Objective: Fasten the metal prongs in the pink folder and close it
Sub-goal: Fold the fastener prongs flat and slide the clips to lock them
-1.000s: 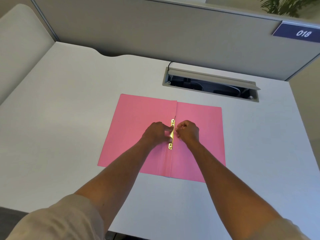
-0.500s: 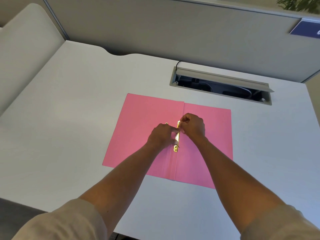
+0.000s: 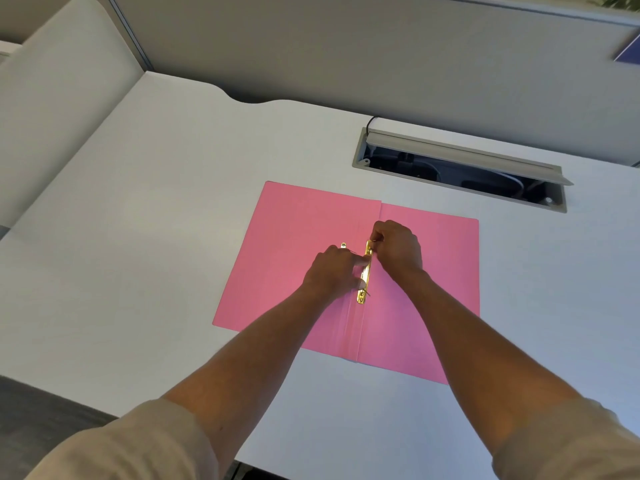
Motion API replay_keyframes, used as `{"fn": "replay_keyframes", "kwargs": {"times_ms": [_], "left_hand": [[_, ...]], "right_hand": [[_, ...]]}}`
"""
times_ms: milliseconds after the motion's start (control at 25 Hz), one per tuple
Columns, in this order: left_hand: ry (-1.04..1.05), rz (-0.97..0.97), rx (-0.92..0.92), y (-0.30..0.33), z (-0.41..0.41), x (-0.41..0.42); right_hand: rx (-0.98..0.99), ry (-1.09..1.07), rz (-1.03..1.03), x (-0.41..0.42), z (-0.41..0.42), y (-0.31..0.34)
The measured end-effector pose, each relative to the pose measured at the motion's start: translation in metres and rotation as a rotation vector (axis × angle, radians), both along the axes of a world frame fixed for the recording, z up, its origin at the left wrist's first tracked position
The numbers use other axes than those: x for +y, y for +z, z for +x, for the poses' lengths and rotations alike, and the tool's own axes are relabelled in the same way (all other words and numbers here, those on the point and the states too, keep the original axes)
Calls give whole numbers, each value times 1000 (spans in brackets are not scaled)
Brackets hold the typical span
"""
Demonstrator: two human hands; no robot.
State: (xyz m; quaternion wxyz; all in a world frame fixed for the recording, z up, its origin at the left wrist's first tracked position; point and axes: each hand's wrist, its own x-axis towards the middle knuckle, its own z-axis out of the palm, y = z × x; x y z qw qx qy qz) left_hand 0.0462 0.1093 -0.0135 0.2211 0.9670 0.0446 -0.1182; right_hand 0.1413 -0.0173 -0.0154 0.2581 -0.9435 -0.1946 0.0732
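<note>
An open pink paper folder (image 3: 304, 258) lies flat on a white desk (image 3: 138, 237). The left hand (image 3: 334, 271) presses the gold metal fastener strip (image 3: 363, 282) at the fold. The right hand (image 3: 398, 247) pinches its upper end.

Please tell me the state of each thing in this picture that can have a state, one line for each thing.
pink folder: open, lying flat on the desk.
gold fastener bar: along the spine fold, lying flat on the folder.
thin prong: sticking out to the left, not folded down.
left hand: fingers pressing on the bar.
right hand: pinching the bar's far end.
desk cable hatch: lid raised, open.
</note>
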Motion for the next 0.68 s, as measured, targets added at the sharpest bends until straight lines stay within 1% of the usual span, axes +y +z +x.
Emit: {"fn": "replay_keyframes", "kwargs": {"times_ms": [80, 160, 360, 440, 560, 680], "left_hand": [[-11, 9, 7, 1, 0, 0], [-25, 25, 13, 1, 0, 0], [-36, 48, -11, 3, -2, 0], [-36, 46, 7, 4, -2, -1], [-38, 49, 22, 5, -2, -1], [-44, 53, 41, 5, -1, -1]], "right_hand": [[-17, 40, -15, 0, 2, -1], [18, 36, -9, 0, 7, 0], [251, 1, 60, -1, 27, 2], [330, -70, 92, -1, 31, 4], [395, -207, 100, 4, 32, 7], [421, -244, 77, 8, 33, 9]]}}
